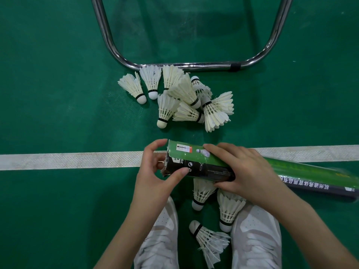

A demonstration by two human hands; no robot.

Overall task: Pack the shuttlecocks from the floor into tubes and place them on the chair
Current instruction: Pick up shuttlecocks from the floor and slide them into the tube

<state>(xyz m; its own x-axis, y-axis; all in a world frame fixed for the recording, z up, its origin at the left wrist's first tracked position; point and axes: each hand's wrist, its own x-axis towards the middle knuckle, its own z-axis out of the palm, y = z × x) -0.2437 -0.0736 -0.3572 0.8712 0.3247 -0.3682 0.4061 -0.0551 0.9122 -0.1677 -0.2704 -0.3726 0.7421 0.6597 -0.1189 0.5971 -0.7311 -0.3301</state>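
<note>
Twelve shuttlecocks (194, 105), one tube (204, 164), two hands (250, 171)

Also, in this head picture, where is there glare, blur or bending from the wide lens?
Head view: bright glare runs along the chrome chair frame; the white court line looks slightly bowed by the wide lens; the far right end of the tube is soft and smeared, while the shuttlecocks in the middle stay sharp; a soft shadow lies on the green floor inside the frame.

Green court floor (58, 94) w/ 1 white line (68, 160); chrome tube frame (186, 65) on floor at top, dim light
</note>
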